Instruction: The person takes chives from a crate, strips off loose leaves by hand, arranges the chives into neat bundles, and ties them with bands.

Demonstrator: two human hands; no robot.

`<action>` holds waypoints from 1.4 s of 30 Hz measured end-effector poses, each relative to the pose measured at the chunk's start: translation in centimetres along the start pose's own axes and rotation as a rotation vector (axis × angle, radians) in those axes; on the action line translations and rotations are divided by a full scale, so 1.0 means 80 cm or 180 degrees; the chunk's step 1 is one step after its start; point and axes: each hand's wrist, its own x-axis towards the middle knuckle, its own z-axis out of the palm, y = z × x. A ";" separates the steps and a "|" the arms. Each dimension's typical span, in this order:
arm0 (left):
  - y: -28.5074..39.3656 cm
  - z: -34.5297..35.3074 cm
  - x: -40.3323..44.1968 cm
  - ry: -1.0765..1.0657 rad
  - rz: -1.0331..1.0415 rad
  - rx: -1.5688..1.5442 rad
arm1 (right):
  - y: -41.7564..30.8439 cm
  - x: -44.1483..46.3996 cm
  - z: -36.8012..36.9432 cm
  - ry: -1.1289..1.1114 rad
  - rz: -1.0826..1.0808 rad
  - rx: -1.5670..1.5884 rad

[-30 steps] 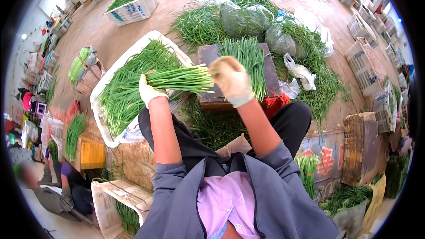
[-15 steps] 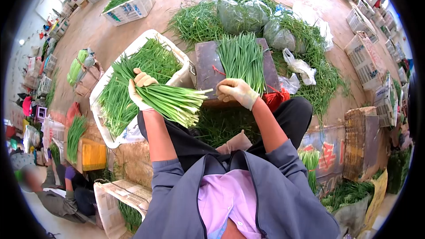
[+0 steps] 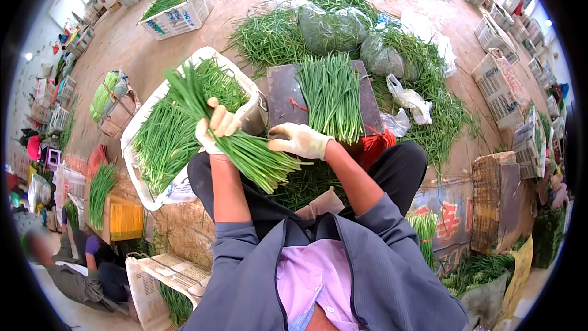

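Observation:
My left hand [image 3: 217, 127], in a pale glove, is closed around a bunch of garlic chives [image 3: 257, 158]. The bunch slants, its leafy tops up to the left and its pale cut ends toward my lap. Beside its lower stalks is my gloved right hand [image 3: 301, 140], thumb and forefinger apart and close to the edge of the stalks; whether they touch is unclear. In front of me, a pile of chives [image 3: 331, 95] lies on a dark block [image 3: 283, 95]. A white crate [image 3: 136, 175] of loose chives stands to the left.
Loose greens [image 3: 269, 34] and filled plastic bags [image 3: 334, 29] cover the floor beyond the block. Red ties [image 3: 375, 146] hang at its near right corner. A white basket [image 3: 184, 15] stands far left. At lower left sits another person [image 3: 79, 282]. Crates [image 3: 502, 89] line the right side.
My left hand has moved right and turned, tilting the bunch more steeply downward. My right hand has shifted left and lower to the stalks, its pinched fingers parting.

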 end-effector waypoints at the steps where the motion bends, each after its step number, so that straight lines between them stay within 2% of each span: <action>1: -0.006 -0.001 -0.001 0.0070 -0.0058 0.0088 | -0.009 0.003 -0.001 0.0197 -0.0007 -0.0368; 3: -0.008 -0.007 0.001 -0.0076 -0.0319 0.0203 | -0.015 0.010 -0.005 0.0472 0.0353 -0.0301; 5: -0.012 -0.010 0.005 -0.0180 -0.0557 0.0295 | 0.006 0.012 0.011 0.0752 -0.0293 0.0534; 7: -0.022 -0.010 0.010 -0.0026 -0.0605 0.0521 | -0.006 0.015 0.024 0.0096 -0.0426 0.1293; 8: -0.032 -0.009 0.014 0.0048 -0.0524 0.0620 | -0.018 0.011 0.028 -0.0104 -0.0229 0.0693; 10: -0.047 -0.009 0.021 0.0233 -0.0410 0.0815 | -0.022 0.013 0.062 0.0035 -0.0270 0.1320; 11: -0.047 -0.010 0.024 0.0427 -0.0450 0.1075 | -0.004 0.021 0.078 0.0050 -0.0246 0.1813; 12: -0.050 -0.011 0.022 0.1053 -0.0531 0.1153 | -0.005 0.018 0.077 0.0015 -0.0275 0.2242; 13: -0.051 -0.013 0.019 0.1679 -0.0611 0.1226 | -0.002 0.016 0.072 0.0110 -0.0229 0.2125; 15: -0.031 -0.046 0.005 0.1516 -0.0885 0.1315 | 0.004 0.016 0.061 0.0099 0.0259 0.2382; 17: -0.029 -0.060 -0.006 0.2202 -0.0728 0.1990 | 0.010 0.016 0.048 0.0157 0.0394 0.2602; 18: -0.033 -0.028 -0.010 0.2496 -0.0946 0.2520 | 0.016 0.017 0.045 0.0296 0.0307 0.2646; 19: -0.035 -0.035 -0.023 0.2752 -0.1024 0.2652 | 0.017 0.015 0.041 0.0425 0.0233 0.2695; 22: -0.043 -0.044 -0.052 0.3206 -0.0648 0.2927 | 0.029 0.017 0.033 0.0406 0.0413 0.2569; 24: -0.045 -0.044 -0.061 0.2983 -0.0293 0.3780 | 0.034 0.016 0.037 0.0469 0.0416 0.2375; 25: -0.049 -0.043 -0.060 0.3008 -0.0274 0.3779 | 0.035 0.015 0.039 0.0439 0.0418 0.2376; 27: -0.053 -0.046 -0.051 0.2498 0.0338 0.3743 | 0.034 0.015 0.039 0.0400 0.0404 0.2467; 28: -0.047 -0.045 -0.050 0.2613 0.0066 0.3737 | 0.031 0.013 0.038 0.0391 0.0349 0.2627; 29: -0.044 -0.045 -0.048 0.2609 0.0094 0.3739 | 0.028 0.011 0.034 0.0377 0.0331 0.2615; 31: -0.043 -0.043 -0.045 0.3268 -0.0452 0.3156 | 0.025 0.003 0.028 -0.0061 0.0535 0.3113; 32: -0.041 -0.052 -0.052 0.2983 -0.0986 0.2869 | 0.029 0.001 0.027 -0.0125 0.0439 0.3105; 33: -0.043 -0.053 -0.052 0.2762 -0.1254 0.2031 | 0.029 -0.004 0.029 -0.0104 0.0458 0.3124; 34: -0.050 -0.056 -0.050 0.2140 -0.1326 0.2010 | 0.029 -0.005 0.029 -0.0349 0.0510 0.3185; 35: -0.060 -0.060 -0.045 0.1516 -0.1368 0.1979 | 0.029 -0.003 0.027 -0.0609 0.0552 0.3234; 37: -0.070 -0.045 -0.034 0.0818 -0.1362 0.1298 | 0.032 -0.003 0.038 -0.1001 0.0475 0.3234; 38: -0.077 -0.037 -0.026 0.0720 -0.1186 0.0874 | 0.028 -0.006 0.041 -0.1149 0.0547 0.3165; 39: -0.074 -0.045 -0.020 0.0699 -0.1175 0.0879 | 0.026 -0.008 0.041 -0.1290 0.0612 0.3083; 41: -0.069 -0.070 -0.018 0.0990 -0.0866 -0.0032 | 0.033 -0.011 0.043 -0.1278 0.0607 0.3108; 42: -0.067 -0.058 -0.009 0.0801 -0.0765 0.0009 | 0.028 -0.014 0.037 -0.1347 0.0715 0.2937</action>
